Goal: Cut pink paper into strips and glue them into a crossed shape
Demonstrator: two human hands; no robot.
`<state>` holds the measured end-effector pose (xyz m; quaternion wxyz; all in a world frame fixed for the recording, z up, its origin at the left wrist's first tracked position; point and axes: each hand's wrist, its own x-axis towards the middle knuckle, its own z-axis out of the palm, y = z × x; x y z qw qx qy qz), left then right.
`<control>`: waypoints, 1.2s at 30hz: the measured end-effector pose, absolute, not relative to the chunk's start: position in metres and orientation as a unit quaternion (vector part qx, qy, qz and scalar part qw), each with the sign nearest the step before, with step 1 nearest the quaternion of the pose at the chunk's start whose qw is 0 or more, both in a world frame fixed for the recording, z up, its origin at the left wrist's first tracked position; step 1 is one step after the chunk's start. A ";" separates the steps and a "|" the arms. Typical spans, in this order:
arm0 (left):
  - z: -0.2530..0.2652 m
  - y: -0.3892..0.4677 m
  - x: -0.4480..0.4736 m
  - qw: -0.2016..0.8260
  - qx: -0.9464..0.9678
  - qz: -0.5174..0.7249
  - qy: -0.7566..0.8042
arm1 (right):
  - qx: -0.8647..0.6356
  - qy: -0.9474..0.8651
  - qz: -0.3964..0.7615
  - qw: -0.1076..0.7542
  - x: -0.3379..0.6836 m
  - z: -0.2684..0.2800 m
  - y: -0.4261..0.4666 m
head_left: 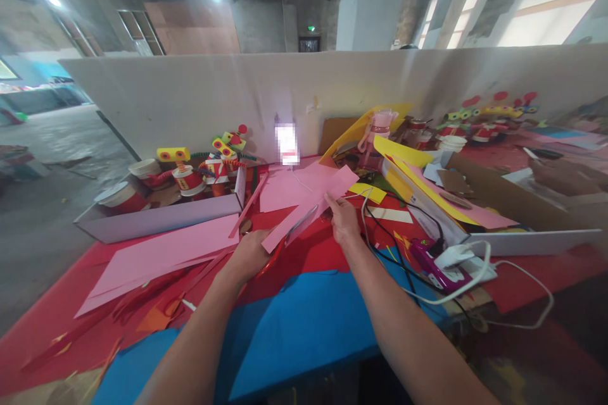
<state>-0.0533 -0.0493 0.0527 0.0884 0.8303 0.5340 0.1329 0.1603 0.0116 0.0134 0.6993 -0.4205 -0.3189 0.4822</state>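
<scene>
My left hand [251,256] is closed around the red handles of a pair of scissors [303,220], whose blades reach up and to the right along a pink paper strip [289,223]. Between thumb and fingers, my right hand [342,218] pinches the strip's wider part near its right end. Behind it, a larger pink sheet [280,186] lies flat on the red table covering. More pink sheets [156,259] are stacked to the left of my left hand. The fingers on the scissors handles are partly hidden by the strip.
At the left, a white box [166,218] holds paper-cup figures [187,178]. A lit phone [287,144] stands against the white partition [204,95]. On the right are a box [532,242] of paper scraps, a purple power strip [439,266] and tangled cables. Blue sheeting [294,323] covers the front edge.
</scene>
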 end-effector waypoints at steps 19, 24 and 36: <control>0.048 -0.046 -0.058 0.077 0.843 0.136 0.514 | -0.394 -0.293 0.523 0.697 0.160 0.019 0.009; 0.048 -0.046 -0.060 0.080 0.851 0.142 0.499 | -0.385 -0.287 0.531 0.698 0.160 0.021 0.007; 0.047 -0.045 -0.060 0.081 0.855 0.152 0.489 | -0.387 -0.288 0.525 0.701 0.160 0.016 0.011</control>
